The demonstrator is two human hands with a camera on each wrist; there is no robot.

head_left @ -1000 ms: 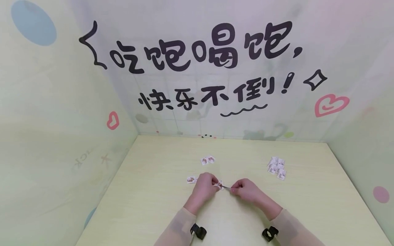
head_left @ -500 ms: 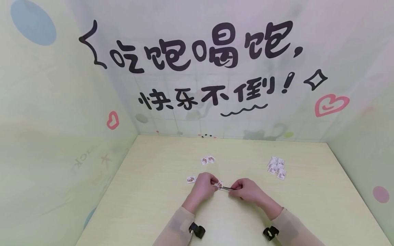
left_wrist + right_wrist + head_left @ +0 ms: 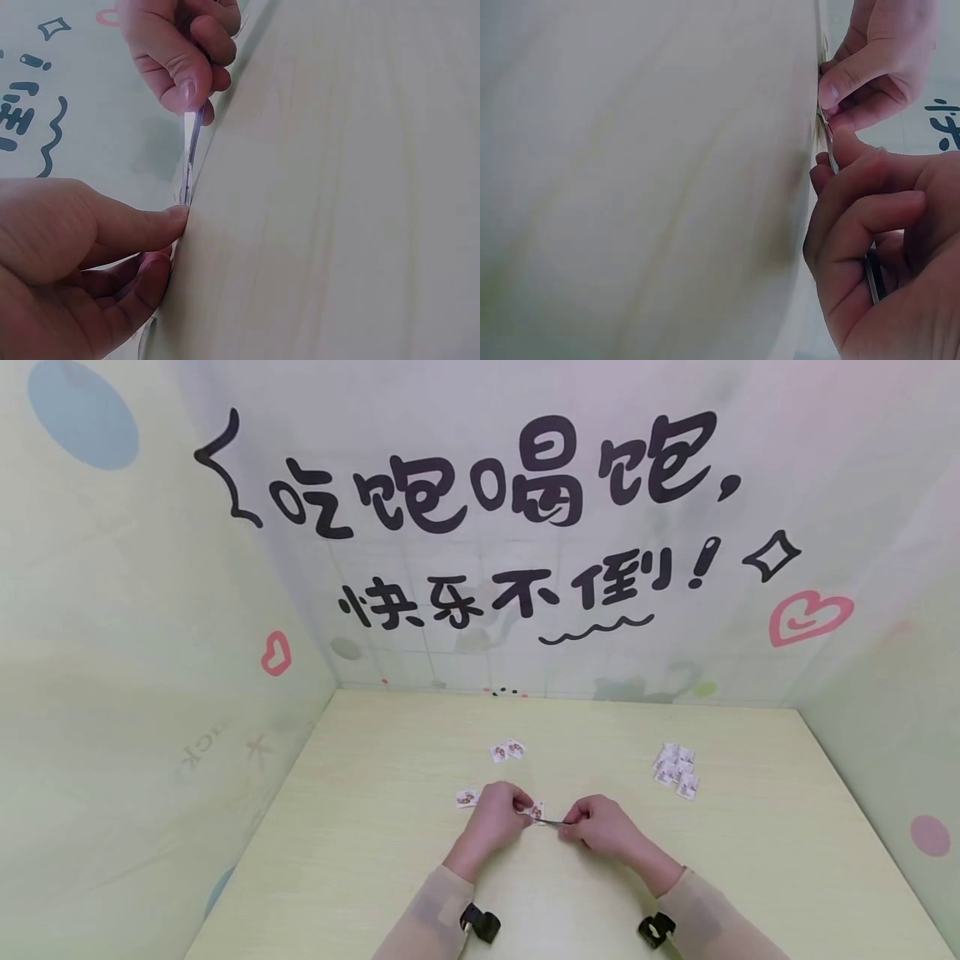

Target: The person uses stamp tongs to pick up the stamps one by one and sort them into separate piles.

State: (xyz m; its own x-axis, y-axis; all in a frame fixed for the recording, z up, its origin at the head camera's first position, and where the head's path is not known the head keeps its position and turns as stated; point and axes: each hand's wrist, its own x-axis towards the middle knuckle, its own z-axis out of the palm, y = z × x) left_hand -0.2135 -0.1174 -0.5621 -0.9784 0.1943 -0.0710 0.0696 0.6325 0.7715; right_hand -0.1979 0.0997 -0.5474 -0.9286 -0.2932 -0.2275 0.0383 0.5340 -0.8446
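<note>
A small white square card with a reddish-brown picture lies between the two hands in the head view. My left hand pinches its left edge between thumb and fingers. From the other side, my right hand holds slim metal tweezers, whose tips overlap the card's lower part. In the left wrist view the shiny tweezers reach down to the left thumb tip. Their rear end shows inside the right palm in the right wrist view. The left fingers hide part of the card.
Another similar card lies left of the left hand. Two cards sit further back on the pale wooden table. At the right is a cluster of several cards with greyish prints. Printed walls enclose the table's back and sides.
The tweezers' tips have shifted slightly down across the card, toward its lower edge; half a second ago their two arms showed apart. The left hand stays nearly still.
</note>
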